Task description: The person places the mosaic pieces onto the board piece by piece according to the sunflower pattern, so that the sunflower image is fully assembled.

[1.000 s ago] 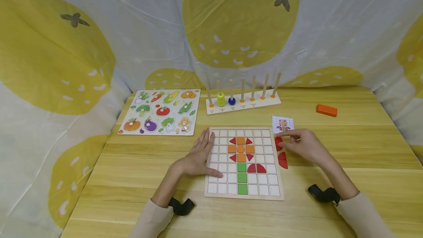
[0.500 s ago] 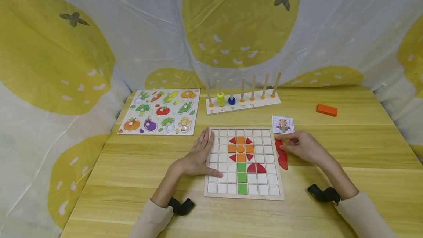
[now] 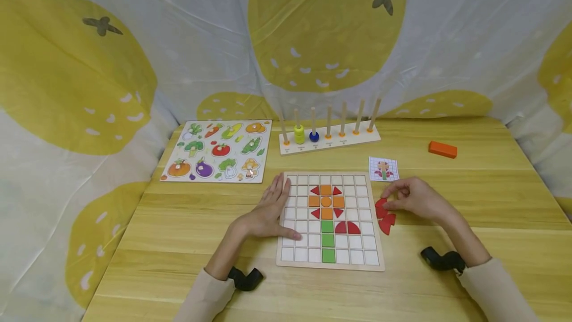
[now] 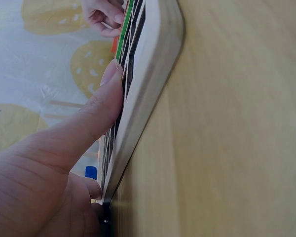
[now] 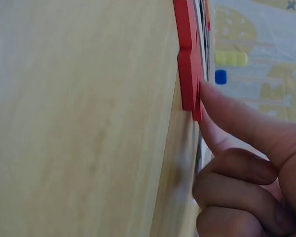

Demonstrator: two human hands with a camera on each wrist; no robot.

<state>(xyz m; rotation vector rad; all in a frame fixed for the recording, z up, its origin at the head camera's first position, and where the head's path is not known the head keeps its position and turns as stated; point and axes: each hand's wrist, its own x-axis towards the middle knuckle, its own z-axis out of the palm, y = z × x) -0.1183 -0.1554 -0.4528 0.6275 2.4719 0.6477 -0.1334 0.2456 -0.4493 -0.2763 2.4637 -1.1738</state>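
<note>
I see the left hand [image 3: 268,212] lying flat, fingers straight, on the left edge of the grid puzzle board [image 3: 329,261]; the right hand [image 3: 413,199] pinches 1 of the red quarter-circle pieces [image 3: 385,216] on the table [image 3: 178,242], just beside the board's right edge. A pattern card [image 3: 383,168] lies near, behind that hand.

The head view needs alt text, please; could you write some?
A person's right hand touches loose red pieces beside a grid board showing a flower pattern, while the left hand rests on the board's left edge.
</note>
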